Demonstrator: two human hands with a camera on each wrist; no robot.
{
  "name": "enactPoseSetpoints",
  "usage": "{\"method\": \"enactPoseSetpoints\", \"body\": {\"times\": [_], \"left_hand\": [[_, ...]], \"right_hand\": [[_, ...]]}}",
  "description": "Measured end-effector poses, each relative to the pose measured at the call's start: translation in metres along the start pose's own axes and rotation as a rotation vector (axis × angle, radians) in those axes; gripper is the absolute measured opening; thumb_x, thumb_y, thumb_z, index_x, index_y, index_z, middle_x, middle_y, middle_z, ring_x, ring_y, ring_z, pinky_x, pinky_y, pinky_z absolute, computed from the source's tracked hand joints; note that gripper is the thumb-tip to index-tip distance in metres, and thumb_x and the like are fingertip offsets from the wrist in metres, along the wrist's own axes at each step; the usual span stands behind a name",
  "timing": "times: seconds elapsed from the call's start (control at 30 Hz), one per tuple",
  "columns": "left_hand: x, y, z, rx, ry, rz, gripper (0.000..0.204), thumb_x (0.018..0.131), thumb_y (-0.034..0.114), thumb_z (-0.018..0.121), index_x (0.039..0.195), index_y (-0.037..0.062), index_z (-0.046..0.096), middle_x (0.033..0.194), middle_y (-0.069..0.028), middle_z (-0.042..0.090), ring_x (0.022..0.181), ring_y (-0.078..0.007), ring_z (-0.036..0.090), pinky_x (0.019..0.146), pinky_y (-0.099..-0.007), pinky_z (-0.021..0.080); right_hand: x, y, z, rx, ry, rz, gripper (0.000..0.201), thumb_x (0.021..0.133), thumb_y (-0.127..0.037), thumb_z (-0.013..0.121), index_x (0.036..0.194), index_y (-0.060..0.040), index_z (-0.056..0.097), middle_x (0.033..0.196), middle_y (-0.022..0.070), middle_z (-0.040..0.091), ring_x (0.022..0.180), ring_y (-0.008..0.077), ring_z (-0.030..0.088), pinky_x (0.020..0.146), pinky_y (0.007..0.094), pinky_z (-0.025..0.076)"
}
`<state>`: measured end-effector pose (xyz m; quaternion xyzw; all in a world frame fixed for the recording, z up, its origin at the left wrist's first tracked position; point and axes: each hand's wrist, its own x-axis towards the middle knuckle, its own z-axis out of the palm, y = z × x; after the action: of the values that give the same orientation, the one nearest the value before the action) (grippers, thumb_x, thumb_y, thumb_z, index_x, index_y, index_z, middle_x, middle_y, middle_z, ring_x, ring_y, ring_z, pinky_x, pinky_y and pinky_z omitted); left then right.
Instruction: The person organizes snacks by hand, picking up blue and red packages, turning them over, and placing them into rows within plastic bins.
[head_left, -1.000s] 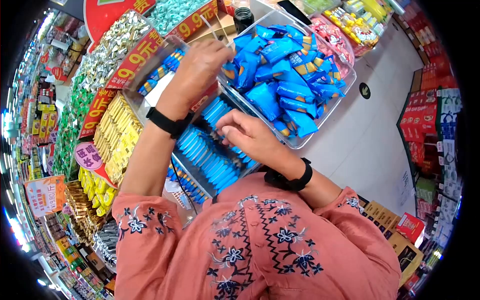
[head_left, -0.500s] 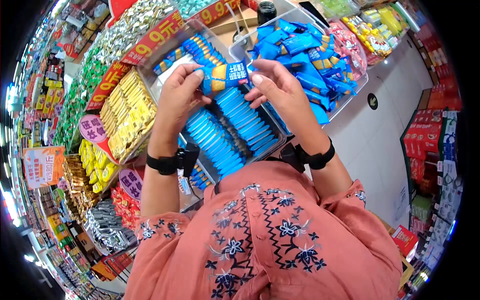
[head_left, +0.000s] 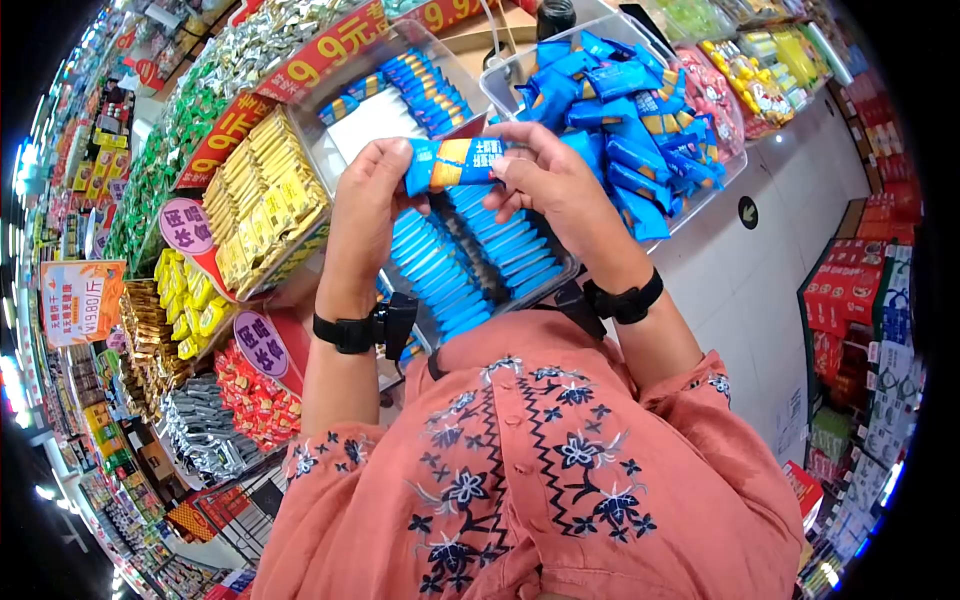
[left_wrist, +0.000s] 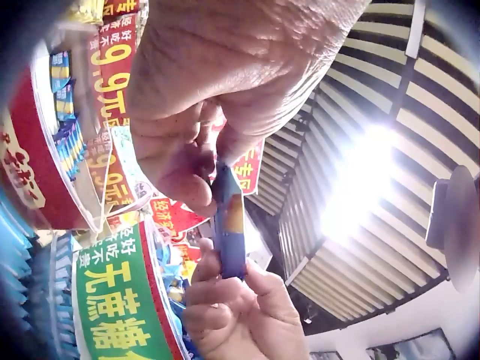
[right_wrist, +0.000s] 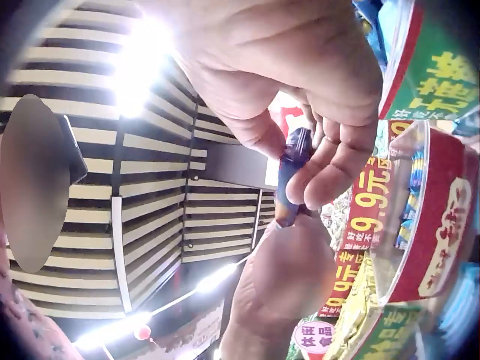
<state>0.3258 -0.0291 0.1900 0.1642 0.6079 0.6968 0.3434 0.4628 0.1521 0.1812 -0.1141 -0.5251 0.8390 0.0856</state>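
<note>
A blue biscuit packet (head_left: 455, 165), printed with golden biscuits and white lettering, is held level between both hands above the display bin. My left hand (head_left: 365, 215) pinches its left end between thumb and fingers. The right hand (head_left: 552, 180) grips the other end, its thumb on the front face. From the left wrist the packet (left_wrist: 231, 225) appears edge-on between the two hands. The right wrist view shows the crimped end of the packet (right_wrist: 296, 146) by the right fingers. Below them, blue packets (head_left: 440, 270) stand in tight rows in the bin.
A clear tub (head_left: 655, 235) heaped with loose blue packets stands to the right. Gold packets (head_left: 262, 200) and a white panel (head_left: 375, 125) lie to the left and behind. Red price strips (head_left: 325, 50) edge the bins. A dark jar (head_left: 556, 18) stands at the back.
A second ago the hands were apart, the left by the loose packets, the right over the rows. They have come together holding one packet, and the right thumb has moved onto its face.
</note>
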Motion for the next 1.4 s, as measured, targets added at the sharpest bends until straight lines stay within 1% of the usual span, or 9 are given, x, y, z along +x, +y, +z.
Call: {"method": "enactPoseSetpoints", "body": {"times": [0.2,0.5,0.53,0.7,0.8,0.87,1.17,1.27,1.4], "left_hand": [[0.000,-0.005,0.011,-0.176,-0.047,0.002,0.034,0.103,0.033,0.056,0.115,0.0021,0.059,0.103,-0.0080,0.069,0.093,-0.0142,0.066,0.076,-0.0273,0.053],[0.034,-0.014,-0.004,0.041,0.047,0.022,0.035,0.100,0.029,0.060,0.124,0.0036,0.057,0.110,-0.0032,0.066,0.092,-0.0125,0.063,0.080,-0.0280,0.051],[0.047,0.001,-0.012,0.300,0.089,0.113,0.035,0.099,0.032,0.060,0.119,0.0037,0.060,0.102,-0.0018,0.066,0.087,-0.0114,0.062,0.075,-0.0260,0.050],[0.144,0.010,-0.053,1.109,-0.137,0.150,0.035,0.095,0.037,0.064,0.108,0.0047,0.066,0.091,-0.0038,0.066,0.081,-0.0109,0.061,0.066,-0.0285,0.049],[0.187,-0.016,-0.051,1.203,-0.378,0.047,0.037,0.090,0.037,0.067,0.105,0.0026,0.066,0.087,-0.0124,0.068,0.079,-0.0222,0.066,0.068,-0.0361,0.051],[0.212,-0.043,-0.053,1.344,-0.475,0.128,0.034,0.088,0.033,0.068,0.101,0.0021,0.064,0.086,-0.0161,0.069,0.080,-0.0277,0.067,0.070,-0.0386,0.051],[0.242,-0.068,-0.038,1.505,-0.735,0.086,0.028,0.087,0.026,0.069,0.100,0.0021,0.064,0.086,-0.0194,0.068,0.080,-0.0345,0.067,0.069,-0.0453,0.050],[0.248,-0.079,-0.040,1.453,-0.764,-0.037,0.024,0.087,0.022,0.069,0.100,0.0026,0.064,0.086,-0.0200,0.068,0.081,-0.0360,0.067,0.069,-0.0452,0.050],[0.249,-0.092,-0.039,1.461,-0.765,-0.009,0.022,0.087,0.020,0.070,0.100,0.0038,0.064,0.088,-0.0204,0.068,0.084,-0.0378,0.067,0.069,-0.0455,0.051]], "right_hand": [[0.000,0.015,0.005,0.178,0.080,0.055,0.047,0.096,-0.013,0.062,0.134,0.0030,0.040,0.104,0.0155,0.064,0.086,0.0230,0.071,0.068,0.0309,0.060],[0.003,0.041,0.007,0.008,0.071,0.118,0.040,0.100,-0.017,0.058,0.132,0.0020,0.044,0.113,0.0181,0.062,0.099,0.0223,0.068,0.079,0.0335,0.058],[0.002,0.042,0.004,0.016,0.060,0.138,0.039,0.100,-0.018,0.057,0.131,0.0021,0.044,0.113,0.0181,0.062,0.097,0.0221,0.068,0.079,0.0335,0.058],[0.009,0.040,0.000,-0.007,0.023,0.246,0.038,0.100,-0.018,0.055,0.130,0.0028,0.045,0.112,0.0178,0.063,0.091,0.0206,0.067,0.077,0.0328,0.058],[0.014,0.047,-0.002,-0.048,0.004,0.285,0.036,0.102,-0.021,0.053,0.130,0.0010,0.048,0.110,0.0144,0.064,0.093,0.0205,0.068,0.077,0.0318,0.056],[0.018,0.052,-0.006,-0.022,0.010,0.320,0.034,0.101,-0.020,0.055,0.128,0.0008,0.049,0.108,0.0134,0.064,0.090,0.0195,0.068,0.076,0.0307,0.056],[0.031,0.081,-0.006,-0.008,-0.017,0.424,0.030,0.099,-0.015,0.055,0.125,-0.0001,0.051,0.105,0.0101,0.064,0.085,0.0157,0.067,0.071,0.0279,0.055],[0.036,0.082,-0.001,-0.020,-0.037,0.452,0.029,0.099,-0.016,0.055,0.123,-0.0005,0.052,0.104,0.0090,0.064,0.084,0.0148,0.067,0.070,0.0273,0.055],[0.043,0.085,-0.003,-0.003,-0.047,0.445,0.029,0.098,-0.016,0.055,0.122,0.0000,0.053,0.104,0.0089,0.065,0.083,0.0143,0.067,0.070,0.0271,0.054]]}}
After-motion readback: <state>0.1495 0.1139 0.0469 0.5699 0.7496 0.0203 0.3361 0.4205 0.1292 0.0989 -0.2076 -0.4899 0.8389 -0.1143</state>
